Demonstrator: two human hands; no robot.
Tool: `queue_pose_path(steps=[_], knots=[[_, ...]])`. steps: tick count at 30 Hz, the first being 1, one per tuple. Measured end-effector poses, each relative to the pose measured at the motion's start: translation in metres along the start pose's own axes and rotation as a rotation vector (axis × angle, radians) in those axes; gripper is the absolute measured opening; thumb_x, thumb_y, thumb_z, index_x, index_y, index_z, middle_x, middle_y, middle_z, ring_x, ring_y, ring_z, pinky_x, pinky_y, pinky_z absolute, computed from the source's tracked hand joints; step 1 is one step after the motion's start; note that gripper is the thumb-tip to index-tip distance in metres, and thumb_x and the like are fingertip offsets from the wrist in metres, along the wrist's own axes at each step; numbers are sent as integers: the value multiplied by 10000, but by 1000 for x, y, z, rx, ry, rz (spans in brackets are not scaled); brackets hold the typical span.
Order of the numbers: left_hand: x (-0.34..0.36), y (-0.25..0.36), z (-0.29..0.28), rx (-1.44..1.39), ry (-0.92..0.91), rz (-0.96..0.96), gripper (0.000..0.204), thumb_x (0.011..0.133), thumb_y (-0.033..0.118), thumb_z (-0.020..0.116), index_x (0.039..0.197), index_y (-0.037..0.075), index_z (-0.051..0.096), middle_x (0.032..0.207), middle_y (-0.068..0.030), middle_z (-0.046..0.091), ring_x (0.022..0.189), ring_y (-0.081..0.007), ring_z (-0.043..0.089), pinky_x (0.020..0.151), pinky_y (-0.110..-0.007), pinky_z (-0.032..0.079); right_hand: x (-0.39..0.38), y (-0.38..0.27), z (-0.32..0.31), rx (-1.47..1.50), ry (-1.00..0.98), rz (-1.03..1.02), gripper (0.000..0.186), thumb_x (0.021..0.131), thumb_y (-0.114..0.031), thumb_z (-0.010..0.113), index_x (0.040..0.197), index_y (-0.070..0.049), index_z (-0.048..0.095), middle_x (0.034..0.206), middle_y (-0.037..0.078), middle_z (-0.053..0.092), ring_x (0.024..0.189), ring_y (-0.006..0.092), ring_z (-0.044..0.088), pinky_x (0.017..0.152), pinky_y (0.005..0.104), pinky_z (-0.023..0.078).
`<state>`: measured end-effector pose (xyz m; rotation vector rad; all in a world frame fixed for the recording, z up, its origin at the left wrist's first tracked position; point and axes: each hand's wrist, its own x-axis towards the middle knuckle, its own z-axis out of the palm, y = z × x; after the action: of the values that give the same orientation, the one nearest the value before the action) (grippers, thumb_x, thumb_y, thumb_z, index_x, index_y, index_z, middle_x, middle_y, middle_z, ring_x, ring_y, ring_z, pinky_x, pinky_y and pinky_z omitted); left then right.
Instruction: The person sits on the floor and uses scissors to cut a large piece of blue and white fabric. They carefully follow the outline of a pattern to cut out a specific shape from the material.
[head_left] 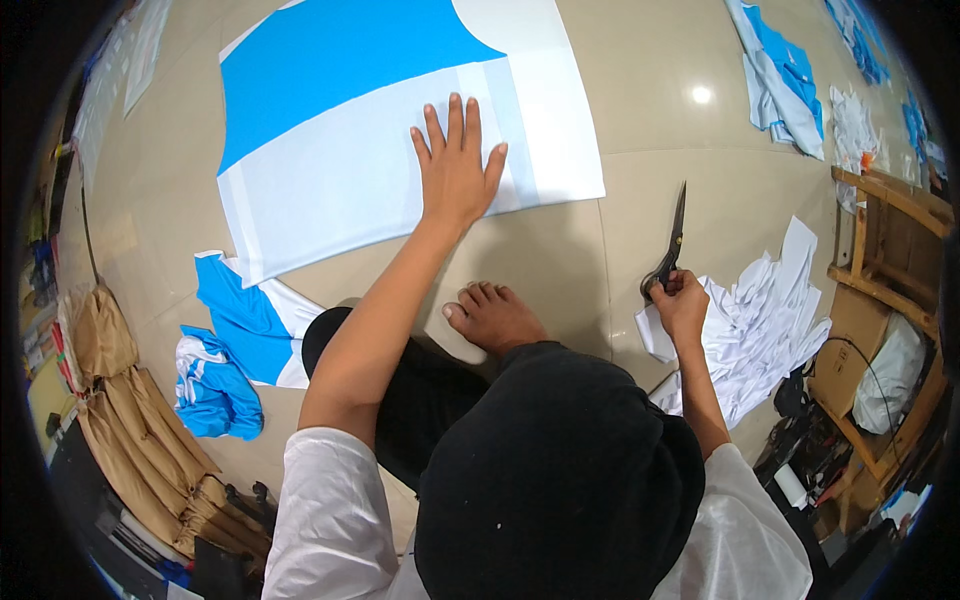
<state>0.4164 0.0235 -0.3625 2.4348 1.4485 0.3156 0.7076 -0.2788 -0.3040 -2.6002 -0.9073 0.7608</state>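
On the glossy beige tiled floor (600,250), directly ahead of the seated person, a large flat panel of blue and white fabric (340,110) is spread, its lower white band nearest the body.

Left hand (455,165): laid flat on the white band near the panel's lower right corner, fingers spread, nothing grasped; the cloth is pinned by the palm.

Right hand (683,305): clenched around the handles of a pair of dark metal scissors (668,250), blades pointing away from the body and apparently shut, resting on bare floor well apart from the panel's right edge.

Adjacent items: a heap of white offcuts (770,325) just beside the right hand; crumpled blue and white fabric pieces (235,340) at the left; a bare foot (492,315) between the arms; stacked brown paper bundles (140,440) at far left; a wooden frame (890,240) at right.

Handling note: for a clean cut, the cloth is best kept smoothed and taut under the flat palm, with pressure held close to the line to be cut. The lower blade is best slid along the floor, so that the panel is not lifted or rucked.
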Motion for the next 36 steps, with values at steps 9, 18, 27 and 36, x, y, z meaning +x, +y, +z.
queue_pose_path(steps=[9,18,27,36], knots=[[-19,3,7,89,10,-12,775,1126,489,488,1724,34,300,1793,-245,240,1652,-549,117,1295,-738,89,-1,9,-15,853,-338,359,335,1002,-357,838,953,-51,710,734,-4,645,630,109,586,624,271,485],[-15,8,12,89,26,-15,776,1130,509,464,1724,34,306,1793,-240,250,1650,-549,126,1298,-734,91,-67,-44,51,713,-654,176,479,1027,-463,786,836,-45,650,703,25,615,610,128,601,552,303,467],[-16,-1,10,-102,94,-38,757,1138,485,459,1709,8,318,1782,-275,249,1646,-557,129,1291,-737,84,-55,-89,82,673,-731,158,456,1036,-472,760,869,-57,674,661,23,648,566,129,616,529,294,415],[-21,-17,2,28,97,-151,767,1127,501,458,1705,12,330,1777,-288,250,1631,-595,123,1273,-765,81,-54,-101,85,750,-677,176,442,1021,-428,798,881,-28,673,690,19,631,568,108,580,531,286,465]])
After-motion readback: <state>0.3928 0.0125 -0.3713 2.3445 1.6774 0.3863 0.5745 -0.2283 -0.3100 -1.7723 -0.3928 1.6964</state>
